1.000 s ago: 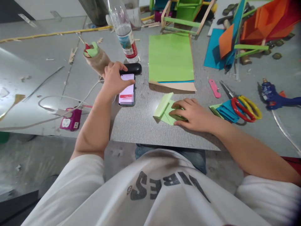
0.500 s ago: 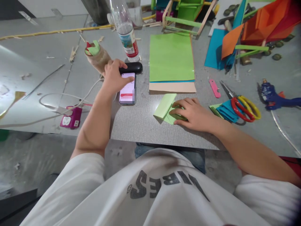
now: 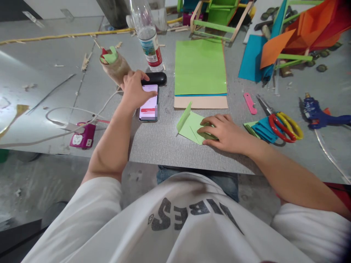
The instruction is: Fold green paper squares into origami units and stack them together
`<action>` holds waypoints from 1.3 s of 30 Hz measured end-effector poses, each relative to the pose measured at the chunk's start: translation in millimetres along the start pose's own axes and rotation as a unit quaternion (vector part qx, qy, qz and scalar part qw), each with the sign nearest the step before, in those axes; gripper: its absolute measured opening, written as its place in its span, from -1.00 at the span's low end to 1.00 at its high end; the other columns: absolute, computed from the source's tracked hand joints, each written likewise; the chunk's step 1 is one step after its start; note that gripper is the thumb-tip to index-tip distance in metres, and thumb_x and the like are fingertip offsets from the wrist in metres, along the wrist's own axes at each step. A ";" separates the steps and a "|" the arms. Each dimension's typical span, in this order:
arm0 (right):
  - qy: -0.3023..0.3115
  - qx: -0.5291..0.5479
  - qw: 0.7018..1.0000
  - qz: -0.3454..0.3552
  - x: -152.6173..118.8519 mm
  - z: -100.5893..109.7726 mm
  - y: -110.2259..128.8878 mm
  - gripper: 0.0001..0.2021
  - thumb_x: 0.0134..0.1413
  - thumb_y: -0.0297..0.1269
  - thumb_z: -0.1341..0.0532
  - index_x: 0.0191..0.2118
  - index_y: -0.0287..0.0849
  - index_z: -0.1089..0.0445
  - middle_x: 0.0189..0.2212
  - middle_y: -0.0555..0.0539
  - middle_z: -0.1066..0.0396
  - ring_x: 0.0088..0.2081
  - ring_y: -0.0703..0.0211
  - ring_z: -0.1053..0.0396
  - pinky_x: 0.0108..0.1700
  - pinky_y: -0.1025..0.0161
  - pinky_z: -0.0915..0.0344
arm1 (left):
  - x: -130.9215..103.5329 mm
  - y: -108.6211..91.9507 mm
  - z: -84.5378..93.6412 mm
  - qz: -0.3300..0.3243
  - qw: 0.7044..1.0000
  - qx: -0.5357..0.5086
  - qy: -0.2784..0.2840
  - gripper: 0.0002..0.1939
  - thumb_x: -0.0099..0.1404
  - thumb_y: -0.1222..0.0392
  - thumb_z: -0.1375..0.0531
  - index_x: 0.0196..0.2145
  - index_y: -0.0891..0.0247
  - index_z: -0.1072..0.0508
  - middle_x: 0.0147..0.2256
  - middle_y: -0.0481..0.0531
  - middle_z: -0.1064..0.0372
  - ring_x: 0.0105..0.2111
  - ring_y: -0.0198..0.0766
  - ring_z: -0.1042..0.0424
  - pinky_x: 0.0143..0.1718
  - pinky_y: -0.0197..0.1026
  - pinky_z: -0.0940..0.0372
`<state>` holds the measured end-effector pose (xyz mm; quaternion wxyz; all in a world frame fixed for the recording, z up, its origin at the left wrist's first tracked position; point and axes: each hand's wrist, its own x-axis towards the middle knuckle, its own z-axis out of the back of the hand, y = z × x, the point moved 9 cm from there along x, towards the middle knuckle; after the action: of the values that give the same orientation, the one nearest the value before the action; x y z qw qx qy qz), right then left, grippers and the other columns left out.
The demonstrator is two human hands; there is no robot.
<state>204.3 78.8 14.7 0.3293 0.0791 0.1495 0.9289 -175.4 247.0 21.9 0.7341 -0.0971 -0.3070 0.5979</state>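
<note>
A light green sheet of folded paper (image 3: 189, 128) lies near the front of the table, its left flap standing up and a crease line across it. My right hand (image 3: 219, 132) rests over the paper's right part, fingers apart and bent, fingertips on it; the part under the palm is hidden. On the left, my left hand (image 3: 137, 87) is spread over a phone (image 3: 148, 104) with a lit screen, thumb at the phone's right edge. Its fingers reach a black oblong case (image 3: 157, 78) behind the phone.
Stacked coloured sheets (image 3: 201, 67) lie ahead, with a plastic bottle (image 3: 150, 47) and brown cup (image 3: 116, 67) to their left. Rightward are a pink cutter (image 3: 250, 103), scissors (image 3: 282, 126) on blue paper pieces, and a blue glue gun (image 3: 318, 113). A purple power adapter (image 3: 83, 136) sits left.
The green paper's left flap has swung up and leftward, showing more of the sheet beneath. Both hands stay almost in place.
</note>
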 end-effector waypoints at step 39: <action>0.033 0.014 0.999 -0.002 1.8 -0.5 0.0 -0.52 0.71 0.08 -0.30 0.49 0.00 -0.62 0.40 -0.38 -0.60 0.36 -0.48 -0.46 0.34 -0.32 -0.29 | 5.3 6.0 4.4 0.044 0.999 -0.020 -0.025 -0.45 0.25 0.05 -0.71 0.05 0.08 -0.57 0.10 0.17 -0.51 0.36 0.26 -0.44 0.43 0.60 -0.38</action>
<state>202.8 79.9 14.3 0.3248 0.0521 0.1733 0.9283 -182.3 252.6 24.1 0.6969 -0.1106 -0.3324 0.6257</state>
